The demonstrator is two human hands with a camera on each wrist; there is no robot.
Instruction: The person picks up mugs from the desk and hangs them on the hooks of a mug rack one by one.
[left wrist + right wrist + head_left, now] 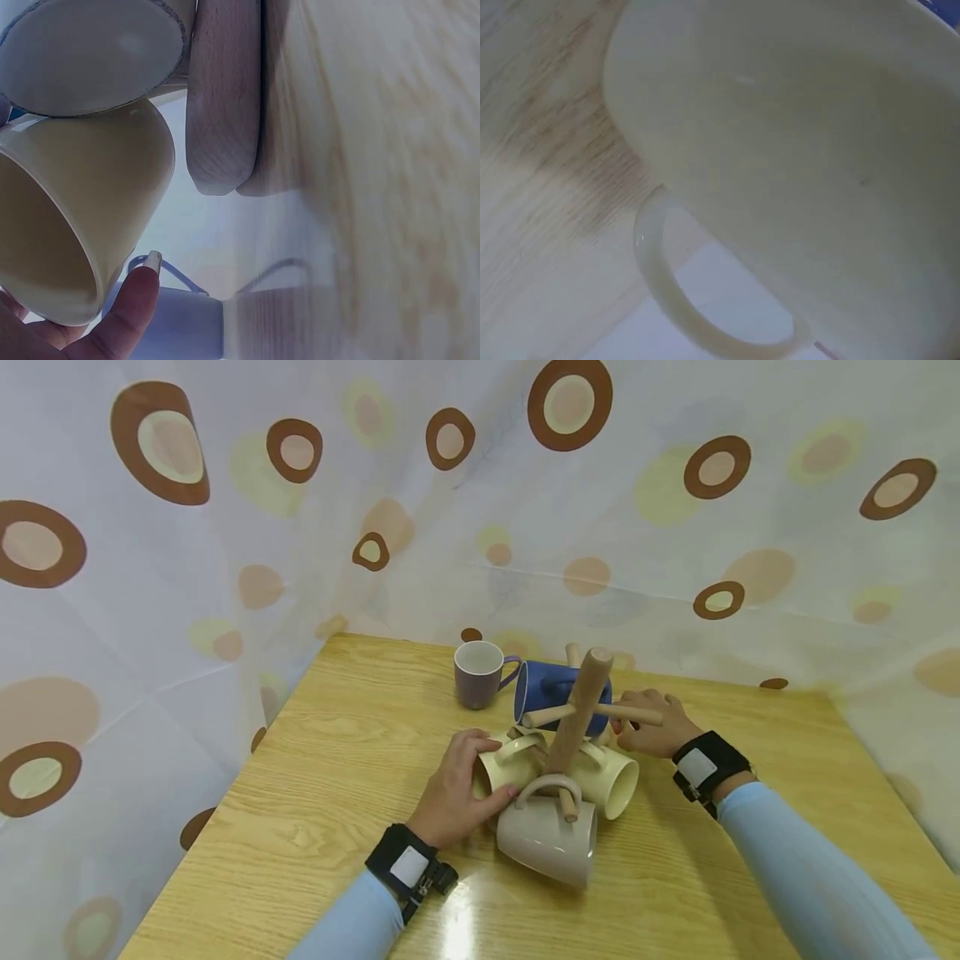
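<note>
A wooden mug tree [577,718] stands mid-table with mugs on its pegs. My left hand [457,789] grips the left cream mug [513,766] by its rim; in the left wrist view a finger [131,307] lies along the same mug [97,195]. My right hand [656,724] is bent behind a right-hand peg, beside the blue mug [543,689]; its fingertips are hidden. Another cream mug [611,777] hangs on the right, a beige mug [547,835] in front. A cream mug [780,172] with its handle fills the right wrist view.
A purple mug [477,677] stands upright on the wooden table [352,718], at the back left of the tree. Bare pegs [630,713] stick out near its top. A patterned curtain [420,585] hangs along the back and left side.
</note>
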